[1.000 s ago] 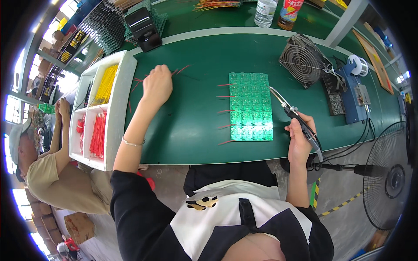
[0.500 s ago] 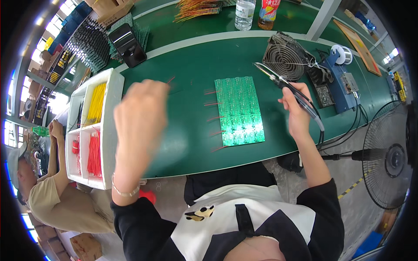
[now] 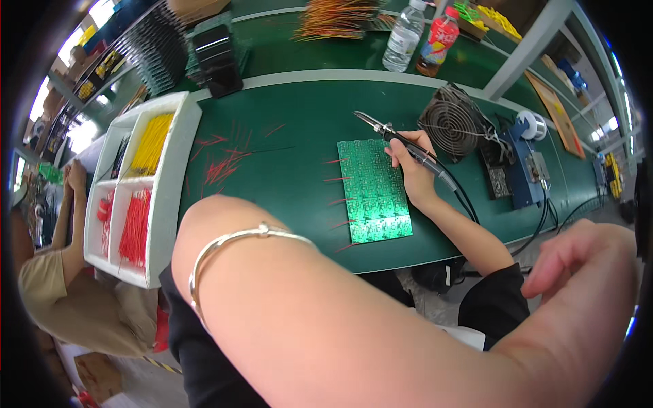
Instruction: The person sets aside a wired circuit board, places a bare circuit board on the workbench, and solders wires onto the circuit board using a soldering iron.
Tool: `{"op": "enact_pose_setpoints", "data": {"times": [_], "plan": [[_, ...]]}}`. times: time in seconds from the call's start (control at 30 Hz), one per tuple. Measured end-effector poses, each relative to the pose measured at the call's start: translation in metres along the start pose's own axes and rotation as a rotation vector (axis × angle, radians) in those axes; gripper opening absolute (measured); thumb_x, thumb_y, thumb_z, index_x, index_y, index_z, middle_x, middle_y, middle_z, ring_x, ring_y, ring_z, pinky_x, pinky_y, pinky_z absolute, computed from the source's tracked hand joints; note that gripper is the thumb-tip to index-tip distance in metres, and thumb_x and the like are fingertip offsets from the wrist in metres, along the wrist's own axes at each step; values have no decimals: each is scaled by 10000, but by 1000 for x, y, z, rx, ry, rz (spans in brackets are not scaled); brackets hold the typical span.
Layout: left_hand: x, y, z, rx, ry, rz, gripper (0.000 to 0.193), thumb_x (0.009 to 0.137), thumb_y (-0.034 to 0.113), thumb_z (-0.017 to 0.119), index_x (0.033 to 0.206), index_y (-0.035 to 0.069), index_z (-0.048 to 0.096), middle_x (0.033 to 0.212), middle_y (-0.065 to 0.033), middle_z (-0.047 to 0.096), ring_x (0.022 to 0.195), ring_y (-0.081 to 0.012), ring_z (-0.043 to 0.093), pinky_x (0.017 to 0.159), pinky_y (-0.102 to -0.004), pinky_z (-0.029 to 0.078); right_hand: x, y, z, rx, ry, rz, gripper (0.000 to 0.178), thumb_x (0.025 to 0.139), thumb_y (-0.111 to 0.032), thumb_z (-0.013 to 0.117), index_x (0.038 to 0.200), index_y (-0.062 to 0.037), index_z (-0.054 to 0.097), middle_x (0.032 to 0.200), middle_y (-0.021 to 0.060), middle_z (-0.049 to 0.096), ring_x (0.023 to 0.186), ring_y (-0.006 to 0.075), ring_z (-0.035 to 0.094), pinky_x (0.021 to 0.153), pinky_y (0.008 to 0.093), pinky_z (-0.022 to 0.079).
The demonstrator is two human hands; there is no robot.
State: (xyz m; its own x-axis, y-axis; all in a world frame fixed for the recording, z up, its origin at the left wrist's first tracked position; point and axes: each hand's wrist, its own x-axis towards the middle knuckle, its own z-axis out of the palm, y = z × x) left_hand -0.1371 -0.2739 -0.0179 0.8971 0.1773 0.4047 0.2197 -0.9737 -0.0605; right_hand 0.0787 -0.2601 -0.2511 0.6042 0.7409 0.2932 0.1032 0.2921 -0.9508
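Note:
My right hand (image 3: 416, 163) grips a soldering iron (image 3: 425, 160), its metal tip pointing up and left above the far edge of a green circuit board panel (image 3: 374, 197). Several red wires stick out from the panel's left side. Raised close to the camera, my left forearm, with a silver bangle, crosses the lower picture. My left hand (image 3: 575, 255) is at the far right with its fingers curled in, and I see nothing in them. Loose red wires (image 3: 221, 168) lie on the green table (image 3: 286, 183) left of the panel.
On the left stands a white foam box (image 3: 170, 170) with yellow, red and dark wires. Behind the panel are a small square fan (image 3: 449, 122) and two bottles (image 3: 405, 37). A blue solder unit (image 3: 530, 170) stands right. A co-worker's forearm (image 3: 76, 197) shows at left.
My left hand has left the loose wires and swung up and right, close to the camera. My right hand has moved left with the soldering iron, nearer the panel. The view has shifted.

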Motion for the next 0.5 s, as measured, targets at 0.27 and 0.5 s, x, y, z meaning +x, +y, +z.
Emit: {"op": "enact_pose_setpoints", "data": {"times": [0.27, 0.5], "plan": [[-5, 15, -26, 189, -2, -258, 178, 577, 180, 584, 729, 91, 609, 639, 3, 448, 474, -117, 447, 414, -253, 318, -5, -4, 12, 49, -105, 14, 208, 842, -94, 628, 974, -5, 495, 773, 73, 594, 613, 60, 508, 560, 197, 422], [33, 23, -28, 119, 16, -85, 180, 584, 197, 583, 724, 89, 613, 628, 11, 432, 446, -112, 431, 401, -247, 295, -7, -10, -10, 24, 41, 118, 192, 839, -87, 632, 960, -5, 506, 729, 35, 561, 606, 56, 501, 620, 225, 458]]}}
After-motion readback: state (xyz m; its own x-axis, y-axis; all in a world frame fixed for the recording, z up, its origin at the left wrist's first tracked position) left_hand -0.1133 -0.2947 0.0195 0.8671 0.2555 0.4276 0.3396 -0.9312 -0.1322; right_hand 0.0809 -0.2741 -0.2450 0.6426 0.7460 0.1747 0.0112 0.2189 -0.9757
